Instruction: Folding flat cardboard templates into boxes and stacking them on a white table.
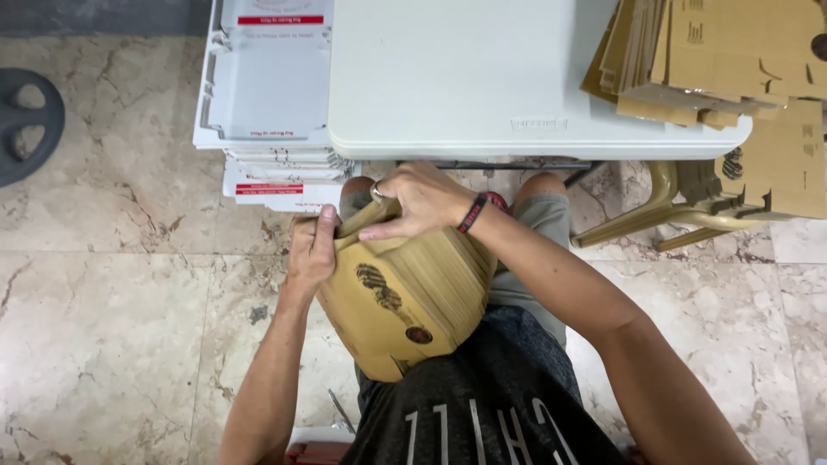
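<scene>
Right now your left hand (312, 250) and right hand (422, 202) both grip the thick stack of flat brown cardboard (405, 297) on your lap. It looks heavy and stiff, so hold its far edges.

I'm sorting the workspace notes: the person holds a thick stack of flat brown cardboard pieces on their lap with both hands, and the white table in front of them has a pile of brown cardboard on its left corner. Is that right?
Not quite. The head view shows the brown cardboard pile on the right corner of the white table; the left side holds a stack of white flat boxes. The rest stands: left hand and right hand hold the cardboard stack on the lap.
</scene>
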